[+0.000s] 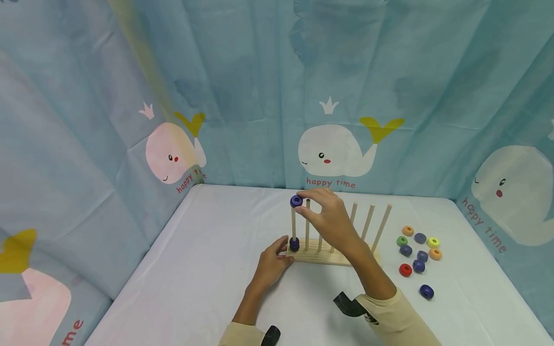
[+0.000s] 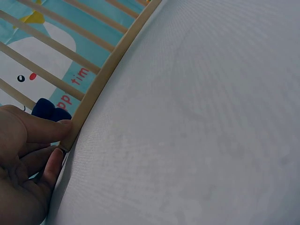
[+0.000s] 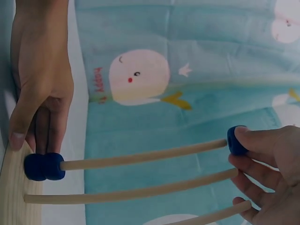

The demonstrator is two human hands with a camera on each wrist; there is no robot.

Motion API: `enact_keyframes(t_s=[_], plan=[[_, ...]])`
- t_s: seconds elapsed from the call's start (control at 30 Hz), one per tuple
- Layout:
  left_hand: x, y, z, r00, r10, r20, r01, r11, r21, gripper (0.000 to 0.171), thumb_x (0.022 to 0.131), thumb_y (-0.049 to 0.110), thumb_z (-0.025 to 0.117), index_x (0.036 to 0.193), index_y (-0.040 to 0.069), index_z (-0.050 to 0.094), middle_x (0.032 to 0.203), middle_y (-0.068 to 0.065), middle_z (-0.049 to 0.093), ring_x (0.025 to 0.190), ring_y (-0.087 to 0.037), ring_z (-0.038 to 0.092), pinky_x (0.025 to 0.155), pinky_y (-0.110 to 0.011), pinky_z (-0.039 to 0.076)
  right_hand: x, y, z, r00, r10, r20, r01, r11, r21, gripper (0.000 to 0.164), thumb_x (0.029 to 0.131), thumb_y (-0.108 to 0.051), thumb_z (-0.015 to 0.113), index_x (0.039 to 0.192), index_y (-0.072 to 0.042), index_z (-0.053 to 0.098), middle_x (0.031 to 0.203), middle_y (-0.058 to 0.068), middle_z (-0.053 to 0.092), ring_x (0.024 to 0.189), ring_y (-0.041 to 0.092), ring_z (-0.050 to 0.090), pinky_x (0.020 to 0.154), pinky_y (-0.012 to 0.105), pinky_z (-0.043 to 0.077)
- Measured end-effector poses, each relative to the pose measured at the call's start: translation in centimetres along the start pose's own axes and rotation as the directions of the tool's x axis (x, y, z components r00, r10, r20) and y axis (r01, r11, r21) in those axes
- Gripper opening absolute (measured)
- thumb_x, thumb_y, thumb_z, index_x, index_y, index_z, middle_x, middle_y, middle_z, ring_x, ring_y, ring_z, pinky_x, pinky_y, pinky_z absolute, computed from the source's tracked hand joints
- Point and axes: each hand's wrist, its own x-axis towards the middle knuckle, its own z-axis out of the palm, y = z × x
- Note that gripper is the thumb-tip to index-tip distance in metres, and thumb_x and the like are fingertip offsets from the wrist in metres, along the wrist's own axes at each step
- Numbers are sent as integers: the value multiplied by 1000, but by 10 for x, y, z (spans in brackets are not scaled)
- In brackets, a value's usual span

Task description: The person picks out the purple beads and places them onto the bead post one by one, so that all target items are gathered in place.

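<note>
A wooden peg rack (image 1: 322, 258) stands on the white table, several upright pegs rising from its flat base. My left hand (image 1: 270, 265) grips the base's left end, thumb on the front side and fingers behind. At the top of the leftmost peg, my right hand (image 1: 331, 218) pinches a dark blue bead (image 3: 237, 145) between thumb and fingers. The peg's tip meets the bead's underside in the right wrist view. Two more blue beads (image 3: 44, 167) sit stacked at the foot of that same peg, close to the left fingers.
Right of the rack lie several loose beads, among them a red bead (image 1: 405, 270), a green bead (image 1: 402, 241), a yellow bead (image 1: 433, 242) and orange ones. One blue bead (image 1: 426, 291) lies nearer the front. A blue whale-print curtain (image 1: 255, 96) hangs behind the table.
</note>
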Motion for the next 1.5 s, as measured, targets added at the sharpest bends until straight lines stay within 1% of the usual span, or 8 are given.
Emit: enact_keyframes(t_s=[0.3, 0.53, 0.8, 0.97, 1.17, 1.23, 1.33, 1.5], plan=[[0, 0, 0, 1000, -14, 6, 14, 1000, 14, 64, 88, 11, 70, 146, 10, 44, 140, -3, 53, 120, -21, 56, 94, -31, 50, 3, 3, 6, 1000, 19, -17, -19, 1000, 9, 36, 88, -22, 74, 122, -13, 68, 117, -1, 67, 116, 17, 56, 100, 40, 44], [-1, 1, 0, 1000, 14, 0, -14, 1000, 12, 62, 88, 8, 69, 145, 6, 44, 139, -8, 54, 120, -25, 56, 94, -35, 51, 5, 8, 10, 999, 15, -29, -14, 1000, 11, 36, 88, -23, 73, 121, -10, 68, 113, -1, 67, 111, 16, 58, 95, 40, 47], [-1, 2, 0, 1000, 3, 2, -3, 1000, 13, 62, 89, 8, 69, 146, 7, 44, 140, -9, 53, 121, -26, 55, 95, -35, 50, 3, 9, 12, 999, 27, -33, -27, 999, 20, 36, 88, -23, 74, 121, -13, 68, 112, -1, 67, 110, 15, 57, 92, 40, 48], [-1, 2, 0, 1000, -8, -4, 8, 1000, 13, 62, 89, 10, 69, 145, 10, 45, 137, -8, 55, 117, -25, 57, 94, -35, 51, 2, 9, 12, 999, 17, -46, -17, 1000, 20, 35, 88, -21, 74, 121, -13, 67, 112, -2, 68, 111, 14, 57, 93, 38, 49], [-2, 3, 0, 1000, -7, -8, 7, 1000, 4, 61, 88, 10, 69, 145, 11, 46, 136, -7, 56, 115, -26, 58, 93, -38, 51, -1, 5, 5, 997, -2, -77, 3, 1000, 12, 34, 88, -22, 73, 121, -13, 68, 114, -4, 67, 113, 14, 58, 98, 37, 46], [-2, 3, 0, 1000, -11, -6, 11, 1000, 3, 62, 88, 10, 69, 145, 11, 46, 136, -8, 56, 114, -26, 59, 93, -38, 51, -2, 3, 0, 995, -5, -98, 5, 1000, 7, 33, 89, -22, 73, 120, -13, 68, 115, -4, 67, 115, 14, 57, 102, 38, 44], [-1, 2, 0, 1000, -13, -5, 13, 1000, 1, 62, 88, 10, 69, 145, 11, 45, 135, -9, 57, 113, -26, 60, 93, -38, 51, -4, 0, -7, 991, -8, -134, 9, 1000, 12, 33, 88, -22, 74, 119, -13, 69, 117, -4, 67, 119, 16, 55, 103, 40, 42], [-1, 2, 0, 1000, -17, -8, 17, 1000, -10, 62, 88, 10, 69, 145, 12, 46, 135, -12, 57, 112, -27, 60, 93, -38, 51, -11, -2, -20, 984, -14, -175, 19, 999, 25, 33, 87, -20, 75, 119, -13, 69, 117, -5, 67, 117, 16, 56, 97, 38, 47]])
